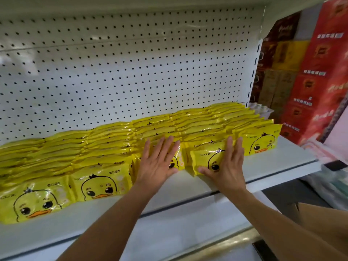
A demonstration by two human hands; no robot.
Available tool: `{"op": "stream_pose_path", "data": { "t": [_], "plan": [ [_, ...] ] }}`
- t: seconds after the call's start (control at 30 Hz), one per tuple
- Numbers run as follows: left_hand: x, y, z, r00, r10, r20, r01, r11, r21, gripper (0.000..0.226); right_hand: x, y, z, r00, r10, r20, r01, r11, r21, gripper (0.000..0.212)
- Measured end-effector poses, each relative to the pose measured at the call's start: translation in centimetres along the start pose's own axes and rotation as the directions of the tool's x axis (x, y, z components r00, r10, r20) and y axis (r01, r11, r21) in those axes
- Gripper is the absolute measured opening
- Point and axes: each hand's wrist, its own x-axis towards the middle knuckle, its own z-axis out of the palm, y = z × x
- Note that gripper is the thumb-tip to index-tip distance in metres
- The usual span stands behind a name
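Several rows of yellow duck-print wipe packs (pixel 101 185) stand upright on a white shelf (pixel 273 162), filed front to back. My left hand (pixel 158 162) lies flat with straight fingers against the front pack of the third row (pixel 176 163). My right hand (pixel 226 164) presses flat, fingers spread, on the front pack of the fourth row (pixel 204 161), which leans forward of its row. Another front pack (pixel 260 140) stands at the far right end.
A white pegboard (pixel 122 72) backs the shelf. Red and brown stacked cartons (pixel 312 76) stand to the right beyond the shelf upright. A lower white shelf (pixel 178 232) runs below. A brown cardboard box (pixel 320 219) sits at lower right.
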Motion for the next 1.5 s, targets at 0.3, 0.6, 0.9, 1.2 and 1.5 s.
{"op": "stream_pose_path", "data": {
  "t": [0.3, 0.6, 0.9, 1.2, 1.5],
  "plan": [
    [0.1, -0.1, 0.1, 1.0, -0.001, 0.014, 0.001, 1.0, 0.004, 0.083, 0.7, 0.3, 0.7, 1.0, -0.008, 0.027, 0.008, 1.0, 0.006, 0.13],
    [2.4, 5.2, -4.5, 0.99, -0.04, -0.139, -0.004, 0.953, -0.304, 0.07, -0.2, 1.3, -3.2, 1.0, -0.015, -0.026, 0.014, 0.999, -0.041, 0.106],
    [6.1, 10.8, -4.2, 0.927, 0.36, -0.109, -0.371, 0.923, -0.104, 0.069, 4.2, 8.5, -6.7, 0.962, 0.257, -0.095, -0.237, 0.954, 0.184, 0.099],
    [6.3, 10.8, -3.7, 0.941, 0.322, -0.101, -0.329, 0.942, -0.065, 0.074, 6.5, 8.9, -5.0, 0.956, 0.292, -0.033, -0.283, 0.945, 0.162, 0.096],
    [6.2, 11.2, -5.0, 0.949, 0.296, -0.108, -0.305, 0.948, -0.086, 0.08, 6.3, 8.8, -6.0, 0.946, 0.325, -0.001, -0.323, 0.94, 0.11, 0.085]
  ]
}}
